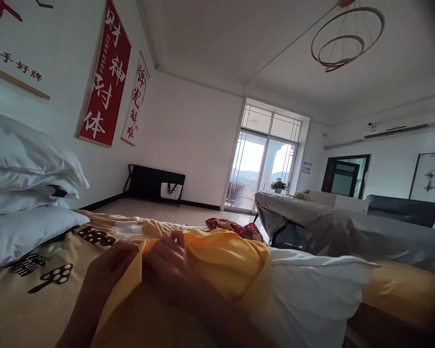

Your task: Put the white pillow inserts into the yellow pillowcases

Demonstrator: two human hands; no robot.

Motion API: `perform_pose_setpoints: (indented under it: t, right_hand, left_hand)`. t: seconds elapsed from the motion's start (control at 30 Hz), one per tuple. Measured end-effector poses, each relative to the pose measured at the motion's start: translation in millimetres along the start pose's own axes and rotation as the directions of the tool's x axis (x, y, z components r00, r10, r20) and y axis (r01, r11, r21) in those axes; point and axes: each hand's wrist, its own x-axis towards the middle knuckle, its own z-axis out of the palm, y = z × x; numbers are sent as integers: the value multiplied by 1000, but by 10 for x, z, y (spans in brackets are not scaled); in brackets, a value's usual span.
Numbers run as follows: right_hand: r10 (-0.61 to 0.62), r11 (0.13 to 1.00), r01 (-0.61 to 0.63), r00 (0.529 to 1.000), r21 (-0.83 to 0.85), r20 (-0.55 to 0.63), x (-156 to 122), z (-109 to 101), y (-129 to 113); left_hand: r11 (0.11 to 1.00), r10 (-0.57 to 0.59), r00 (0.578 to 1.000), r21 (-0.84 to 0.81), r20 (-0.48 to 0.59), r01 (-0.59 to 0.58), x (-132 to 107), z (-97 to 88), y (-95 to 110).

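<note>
My left hand [110, 263] and my right hand [170, 263] meet low in the middle of the view, both closed on the edge of a yellow pillowcase [217, 261]. A white pillow [311, 295] sticks out of the yellow pillowcase toward the right. Both lie on a bed with a pale yellow sheet [29, 299] printed with dark mushroom shapes. My fingers pinch the yellow cloth between the two hands.
A stack of white pillows [25, 193] is piled at the left against the wall. A red patterned cloth [235, 227] lies beyond the pillowcase. A grey-covered bed [348, 232] stands to the right. A black bench [154, 181] and a glass balcony door [261, 169] are at the far wall.
</note>
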Motion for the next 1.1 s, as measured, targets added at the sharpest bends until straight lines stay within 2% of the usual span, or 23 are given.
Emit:
perform_pose_setpoints:
  t: [0.1, 0.2, 0.27, 0.33, 0.37, 0.43, 0.57, 0.7, 0.8, 0.87, 0.93, 0.97, 1.03, 1.1]
  right_hand:
    - [10, 1000, -10, 998, -8, -55, 3, 32, 12]
    - [-7, 999, 4, 998, -42, -68, 11, 43, 24]
    - [-3, 998, -3, 996, -69, -90, 11, 47, 36]
    - [27, 996, -36, 992, -79, -120, -1, 54, 55]
    - [47, 995, -58, 990, -79, -136, -12, 60, 68]
    - [81, 992, -92, 989, -86, -125, -41, 74, 93]
    - [97, 990, -101, 995, -102, -39, -89, 118, 139]
    - [119, 991, -124, 989, -54, -87, -82, 174, 180]
    - [142, 988, -139, 988, 68, -54, -44, 144, 187]
    - [164, 966, -163, 986, 203, 12, -20, 58, 186]
    - [197, 933, -215, 976, 289, 91, -21, -63, 207]
    - [222, 925, -246, 968, 290, 115, -36, -123, 234]
    - [274, 935, -296, 953, 195, 131, -102, -219, 322]
    - [297, 951, -307, 940, 37, 166, -200, -266, 448]
  left_hand:
    - [999, 9, 993, -47, -115, -14, 4, -4, -30]
    - [985, -25, 977, 162, -210, 60, -26, -59, -33]
    - [982, -36, 990, 180, -136, 60, -41, -118, -33]
    - [993, 63, 998, 101, 18, -65, -39, -178, -37]
    - [987, 129, 988, 81, 90, -137, -33, -202, -41]
    - [967, 178, 968, 153, 175, -205, -21, -231, -53]
    - [897, 121, 984, 409, 133, -166, -10, -210, -91]
    - [821, 260, 959, 497, 113, -281, -13, -128, -98]
    - [792, 347, 928, 486, 138, -368, -23, -64, -57]
    - [868, 265, 961, 414, 81, -274, -32, -40, -16]
    - [956, 74, 997, 283, 14, -75, -42, -38, 27]
    - [981, -33, 999, 194, -9, 34, -47, -43, 48]
    - [980, -199, 980, 5, -22, 199, -56, -61, 90]
    - [944, -301, 953, -144, -8, 297, -63, -84, 130]
